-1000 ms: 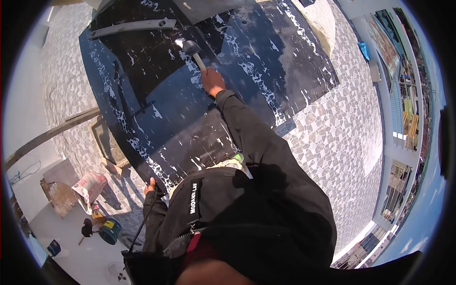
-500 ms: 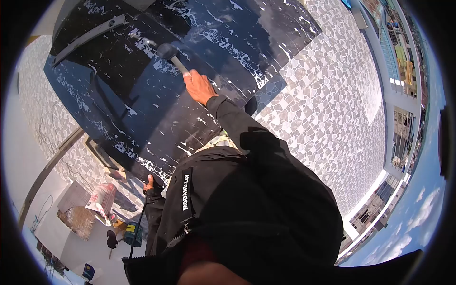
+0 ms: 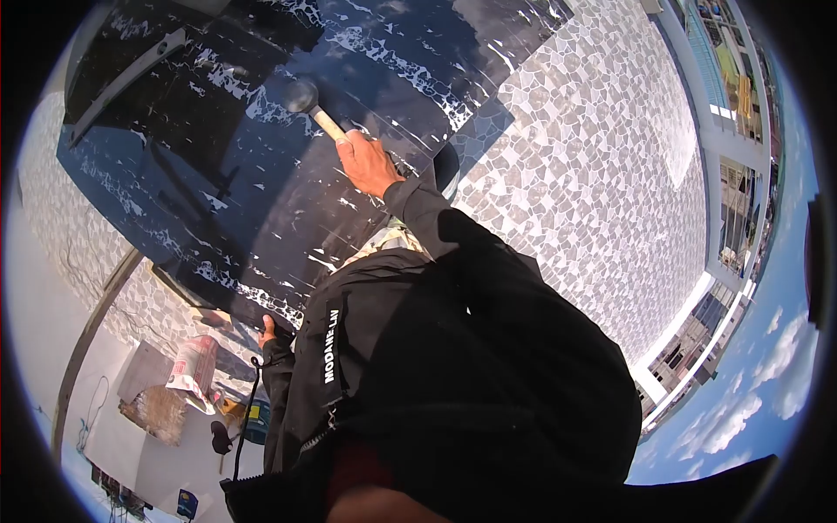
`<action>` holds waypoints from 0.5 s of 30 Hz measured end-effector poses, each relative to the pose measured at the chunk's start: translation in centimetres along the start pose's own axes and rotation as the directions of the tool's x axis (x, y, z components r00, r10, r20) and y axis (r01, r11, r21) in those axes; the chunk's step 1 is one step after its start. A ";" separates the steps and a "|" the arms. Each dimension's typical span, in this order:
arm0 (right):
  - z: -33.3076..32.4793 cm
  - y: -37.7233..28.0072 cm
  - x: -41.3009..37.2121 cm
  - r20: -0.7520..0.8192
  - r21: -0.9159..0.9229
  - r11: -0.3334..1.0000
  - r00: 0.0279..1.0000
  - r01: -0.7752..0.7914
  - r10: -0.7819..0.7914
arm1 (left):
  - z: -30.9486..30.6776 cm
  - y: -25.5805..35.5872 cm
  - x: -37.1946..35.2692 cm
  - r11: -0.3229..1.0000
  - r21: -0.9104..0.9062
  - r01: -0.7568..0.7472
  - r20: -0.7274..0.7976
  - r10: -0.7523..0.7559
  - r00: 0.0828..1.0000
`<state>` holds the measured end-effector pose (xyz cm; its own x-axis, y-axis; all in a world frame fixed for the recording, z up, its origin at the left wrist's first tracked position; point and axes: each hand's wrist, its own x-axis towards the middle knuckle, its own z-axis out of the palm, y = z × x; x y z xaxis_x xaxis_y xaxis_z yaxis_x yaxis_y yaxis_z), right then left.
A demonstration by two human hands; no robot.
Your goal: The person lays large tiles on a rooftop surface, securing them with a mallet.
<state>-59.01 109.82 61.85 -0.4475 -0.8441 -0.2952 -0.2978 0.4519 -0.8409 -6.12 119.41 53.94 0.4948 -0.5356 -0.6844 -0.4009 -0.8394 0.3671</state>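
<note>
My right hand is closed round the pale handle of a mallet with a dark grey, rounded head. The mallet head is over a glossy black slab with white marble-like veins. At the slab's near left edge, my left hand grips the border, its thumb on show and the other fingers mostly hidden. A long grey bar with a hole near one end lies across the far left of the slab.
Stone-patterned flooring stretches to the right, bounded by a white railing. Lower left are a white and red sack, a straw-coloured bundle, a teal bucket and a second dark-headed mallet. A wooden strip runs beside them.
The view has shifted, so the slab and bar appear further left and higher. The mallet has turned in my right hand's grip and moved rightward over the slab. My left hand stays at the edge.
</note>
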 end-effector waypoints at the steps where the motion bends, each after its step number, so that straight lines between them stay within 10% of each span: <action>1: 0.0 -0.1 -0.1 0.011 -0.036 0.998 0.999 -0.048 0.049 | -0.2 -2.7 3.1 0.999 0.050 -0.002 -0.069 0.006 0.998; 15: -0.9 0.4 -2.2 0.075 -0.042 0.993 0.991 -0.110 0.113 | -0.3 0.2 -0.4 0.983 0.180 0.036 -0.113 -0.016 0.993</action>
<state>-58.92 112.08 62.55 -0.4140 -0.8067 -0.4217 -0.2818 0.5541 -0.7833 -6.19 119.42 54.49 0.5849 -0.5295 -0.6144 -0.5152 -0.8276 0.2227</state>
